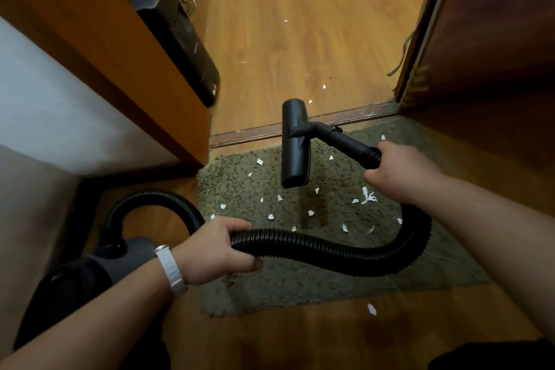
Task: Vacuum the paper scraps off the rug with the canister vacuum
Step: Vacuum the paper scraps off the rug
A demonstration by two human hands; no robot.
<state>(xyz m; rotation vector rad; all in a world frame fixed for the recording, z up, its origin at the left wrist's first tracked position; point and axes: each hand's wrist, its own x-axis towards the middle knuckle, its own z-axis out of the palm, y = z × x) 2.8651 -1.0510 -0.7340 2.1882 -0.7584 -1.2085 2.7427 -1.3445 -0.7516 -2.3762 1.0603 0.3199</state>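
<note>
A grey-green shaggy rug point(300, 285) lies on the wood floor, strewn with several white paper scraps point(364, 197). My right hand point(399, 171) grips the end of the black ribbed hose by its short tube, holding the black floor nozzle point(295, 144) lifted above the rug's far part. My left hand point(216, 249), with a white wristband, is closed around the hose point(315, 246) where it loops across the rug. The dark canister vacuum point(75, 279) sits at the lower left, partly hidden by my left forearm.
An orange wooden cabinet side point(120, 63) stands at the left with a black box point(180, 36) behind it. A door threshold point(300, 126) crosses beyond the rug. A brown door point(480, 24) is at the right. More scraps point(323, 86) dot the far floor.
</note>
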